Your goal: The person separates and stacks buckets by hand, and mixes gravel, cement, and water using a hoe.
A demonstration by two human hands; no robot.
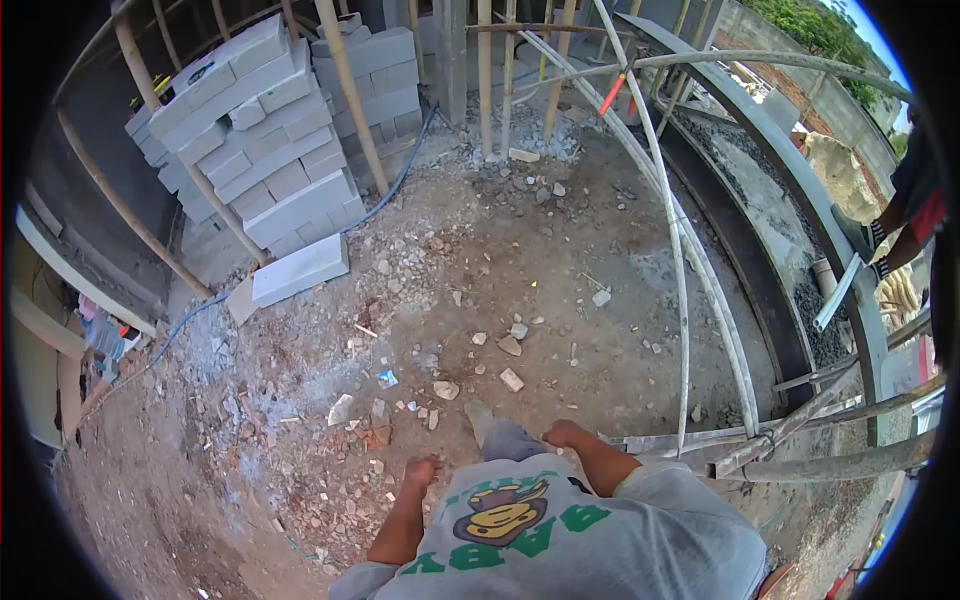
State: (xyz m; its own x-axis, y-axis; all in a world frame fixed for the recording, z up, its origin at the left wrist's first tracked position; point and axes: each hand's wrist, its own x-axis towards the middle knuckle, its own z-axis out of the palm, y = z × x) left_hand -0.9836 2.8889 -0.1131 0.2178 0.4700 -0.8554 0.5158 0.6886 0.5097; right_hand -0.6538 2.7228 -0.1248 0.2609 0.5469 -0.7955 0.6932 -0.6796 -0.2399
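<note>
The left hand (pixel 424 470) hangs near reddish broken rubble (pixel 376 437), the right hand (pixel 564 433) beside a grey-trousered knee (pixel 511 441); whether either's fingers are spread or closed, I cannot tell. Ahead lie small pale stone chunks (pixel 512 380); farther off, upper left, stand stacked light-grey rectangular blocks (pixel 285 185).

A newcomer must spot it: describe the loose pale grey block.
Find the tall stack of pale grey rectangular blocks, upper left. At its foot, nearest the camera, lies one long pale grey block. Unlike its neighbours, it lies outside the stacked rows.
</note>
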